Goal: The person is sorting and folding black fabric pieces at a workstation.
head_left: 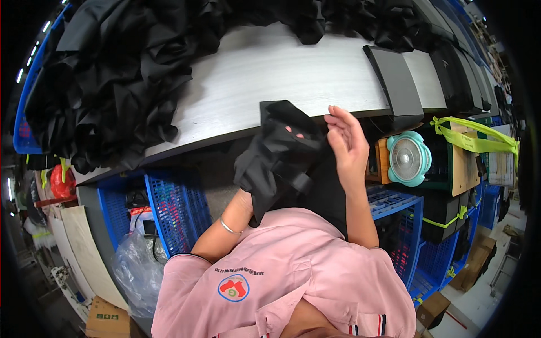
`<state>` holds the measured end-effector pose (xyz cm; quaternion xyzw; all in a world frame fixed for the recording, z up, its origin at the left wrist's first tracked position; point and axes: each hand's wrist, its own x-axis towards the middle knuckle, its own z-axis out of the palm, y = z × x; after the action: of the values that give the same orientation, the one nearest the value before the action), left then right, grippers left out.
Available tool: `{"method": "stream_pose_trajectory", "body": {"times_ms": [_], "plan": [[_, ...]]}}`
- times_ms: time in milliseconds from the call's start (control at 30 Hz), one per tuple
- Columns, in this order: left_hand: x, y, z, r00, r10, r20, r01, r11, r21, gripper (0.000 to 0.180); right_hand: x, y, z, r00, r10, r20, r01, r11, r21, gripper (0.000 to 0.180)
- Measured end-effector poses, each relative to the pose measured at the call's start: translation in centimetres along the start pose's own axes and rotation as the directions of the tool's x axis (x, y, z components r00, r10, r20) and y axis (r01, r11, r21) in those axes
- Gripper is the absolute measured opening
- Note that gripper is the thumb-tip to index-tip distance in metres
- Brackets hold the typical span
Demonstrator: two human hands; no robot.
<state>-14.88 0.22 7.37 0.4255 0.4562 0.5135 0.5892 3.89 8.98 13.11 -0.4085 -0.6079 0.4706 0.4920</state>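
Note:
Black fabric (276,152) hangs in loose folds in front of my chest, draped over my left hand (299,136) and wrist. Only two fingertips show through the folds; the rest of that hand is covered, and it appears to hold the cloth. My right hand (350,143) is raised just to the right of the fabric, fingers stretched out and nothing in them. Both hands are at the near edge of a pale grey table (248,76).
Heaped black fabric pieces (124,73) cover the table's left and far sides. A dark grey panel (397,81) lies at its right. Blue plastic crates (174,208) stand low left and right. A small turquoise fan (409,159) sits right of my right hand.

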Motion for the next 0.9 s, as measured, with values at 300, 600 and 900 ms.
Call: {"method": "stream_pose_trajectory", "body": {"times_ms": [300, 600, 900], "plan": [[0.1, -1.1, 0.6, 0.974, 0.019, 0.228, -0.103, 0.925, 0.366, 0.038, -2.2, 3.5, 1.5, 0.81, -0.521, 0.27, 0.54, 0.481, -0.691, 0.064], [1.4, -3.0, -0.3, 0.99, -0.126, -0.059, 0.095, 0.925, -0.369, 0.047, -2.3, 1.5, -0.1, 0.821, -0.159, 0.549, 0.339, 0.909, -0.244, 0.018], [4.0, -0.9, -4.0, 0.964, -0.188, -0.187, 0.075, 0.871, -0.486, 0.044, 9.0, 1.3, -3.3, 0.968, -0.145, 0.205, 0.186, 0.963, -0.194, 0.016]]}}
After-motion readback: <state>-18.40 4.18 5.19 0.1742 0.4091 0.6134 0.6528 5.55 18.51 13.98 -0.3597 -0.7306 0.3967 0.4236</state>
